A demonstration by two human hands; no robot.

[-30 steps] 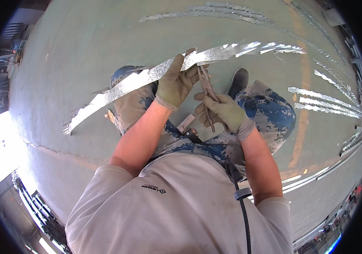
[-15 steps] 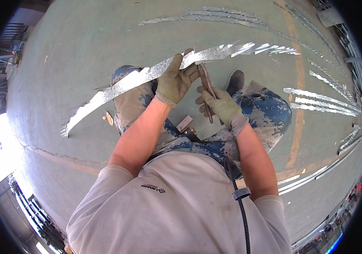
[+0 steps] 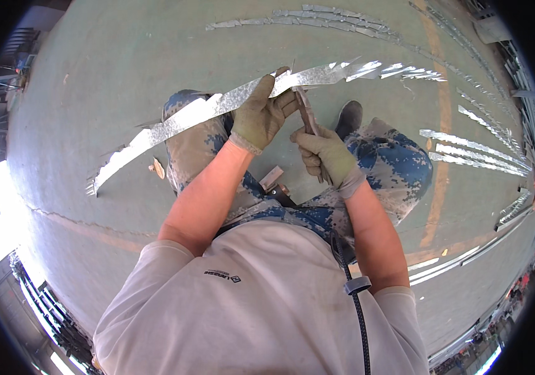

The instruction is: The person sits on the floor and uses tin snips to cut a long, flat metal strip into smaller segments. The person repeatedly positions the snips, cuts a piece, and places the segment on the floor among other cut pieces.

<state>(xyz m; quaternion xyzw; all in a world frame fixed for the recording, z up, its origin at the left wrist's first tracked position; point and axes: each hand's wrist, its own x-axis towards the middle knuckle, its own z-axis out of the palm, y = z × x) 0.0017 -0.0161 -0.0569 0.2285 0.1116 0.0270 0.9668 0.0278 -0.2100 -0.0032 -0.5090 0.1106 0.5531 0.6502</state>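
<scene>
"Strip [image 3: 220, 106] of shiny metal, long and jagged-edged: where does it lie?"

"Slantwise in front of the body, passing over the left knee [image 3: 185, 150], with its far end off to the right. I can't tell whether the knee bears any weight."

"What supports it, then?"

"The gloved left hand [image 3: 258, 119] grasps it near the middle, thumb over the top and fingers underneath. Probably that spot is for balance, since both ends reach well out."

"And the right?"

"The gloved right hand [image 3: 327, 153] is clenched round the handles of a plier-like tool [image 3: 306, 109]. Its tip points up at the strip's near edge, just beside the left fingers. Close support there likely stops thin metal flexing, but whether the tip bites, I can't tell."

"Why the wide stance?"

"Spread knees leave room for both forearms, I'd guess."

"Any other metal?"

"Similar pieces lie on the floor [image 3: 117, 75]: some beyond the strip [image 3: 336, 22], some out right [image 3: 461, 141], roughly lengthwise together, perhaps to avoid tangling."
</scene>
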